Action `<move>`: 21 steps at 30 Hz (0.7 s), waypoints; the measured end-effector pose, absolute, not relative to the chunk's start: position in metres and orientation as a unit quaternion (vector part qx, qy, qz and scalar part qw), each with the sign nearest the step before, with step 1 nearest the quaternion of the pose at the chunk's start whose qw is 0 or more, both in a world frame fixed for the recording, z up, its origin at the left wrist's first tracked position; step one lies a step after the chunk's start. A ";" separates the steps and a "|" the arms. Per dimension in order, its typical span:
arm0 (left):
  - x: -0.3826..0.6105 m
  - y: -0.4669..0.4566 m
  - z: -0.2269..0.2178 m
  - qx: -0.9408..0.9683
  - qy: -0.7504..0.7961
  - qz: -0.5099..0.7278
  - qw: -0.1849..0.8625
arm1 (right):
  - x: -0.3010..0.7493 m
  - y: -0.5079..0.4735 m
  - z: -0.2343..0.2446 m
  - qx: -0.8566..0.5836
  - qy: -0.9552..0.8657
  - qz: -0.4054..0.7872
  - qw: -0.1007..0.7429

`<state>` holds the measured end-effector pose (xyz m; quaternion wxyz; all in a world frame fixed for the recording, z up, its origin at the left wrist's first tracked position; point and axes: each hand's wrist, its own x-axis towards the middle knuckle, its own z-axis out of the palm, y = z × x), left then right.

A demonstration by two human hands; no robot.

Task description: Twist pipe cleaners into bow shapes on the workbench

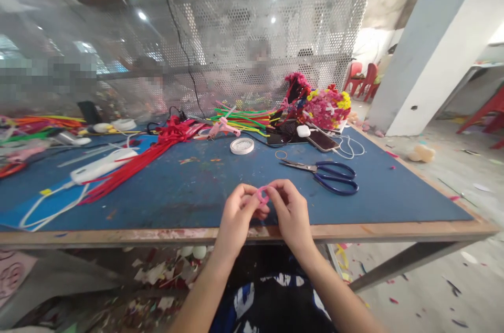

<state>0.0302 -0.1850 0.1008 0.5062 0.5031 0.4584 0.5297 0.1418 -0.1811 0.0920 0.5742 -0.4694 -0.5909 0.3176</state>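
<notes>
Both my hands meet over the near edge of the blue table top (189, 191). My left hand (238, 212) and my right hand (289, 209) pinch a small pink curled pipe-cleaner piece (262, 196) between their fingertips. The fingers of both hands are closed around it. Blue-handled scissors (326, 174) lie just beyond my right hand, shut, blades pointing left.
A white tape roll (241, 145), a bundle of red pipe cleaners (149, 157), green and pink ones (244, 117), a pink glue gun (222, 127), a phone (323, 139) and a heap of finished flowers (325, 104) sit further back. A perforated metal screen (275, 33) stands behind.
</notes>
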 end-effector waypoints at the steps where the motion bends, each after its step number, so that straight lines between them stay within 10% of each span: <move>1: 0.033 -0.187 0.099 0.457 0.440 0.535 0.558 | 0.141 -0.183 0.091 -0.471 -0.581 0.308 0.589; 4: 0.035 -0.190 0.103 0.439 0.420 0.492 0.623 | 0.141 -0.186 0.089 -0.483 -0.552 0.283 0.618; 9: 0.015 -0.181 0.127 0.669 0.464 0.411 0.409 | 0.144 -0.185 0.089 -0.468 -0.569 0.315 0.599; 13: 0.010 -0.169 0.134 0.649 0.437 0.354 0.512 | 0.145 -0.180 0.092 -0.451 -0.591 0.367 0.560; 21: 0.050 -0.166 0.097 0.563 0.410 0.531 0.482 | 0.150 -0.176 0.092 -0.453 -0.528 0.377 0.611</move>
